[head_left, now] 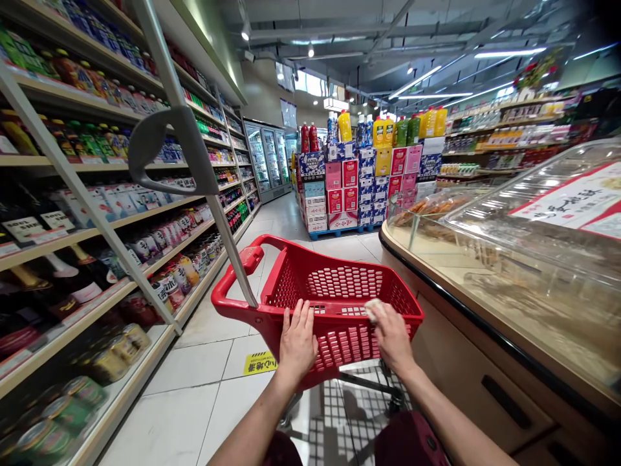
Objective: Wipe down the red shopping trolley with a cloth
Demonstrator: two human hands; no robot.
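Side-on in front of me stands a red plastic shopping cart (pixel 339 349) with perforated walls; its basket holds nothing I can see. My left hand (pixel 297 340) lies over the near rim with its fingers stretched out, holding nothing. Farther right along the same rim, my right hand (pixel 392 335) is closed on a crumpled whitish cloth (pixel 374 309), which touches the rim near the corner. The cloth is partly covered by my fingers. A grey metal pole (pixel 233 255) with a dark grey handle (pixel 194 149) rises from the cart's left side.
Drink shelves (pixel 145 226) run along the left. A display counter (pixel 485 272) with clear covers stands close on the right. Stacked drink cartons (pixel 349 188) sit on a blue pallet (pixel 339 231) ahead. A yellow floor sticker (pixel 259 364) lies on the tiles beside the cart.
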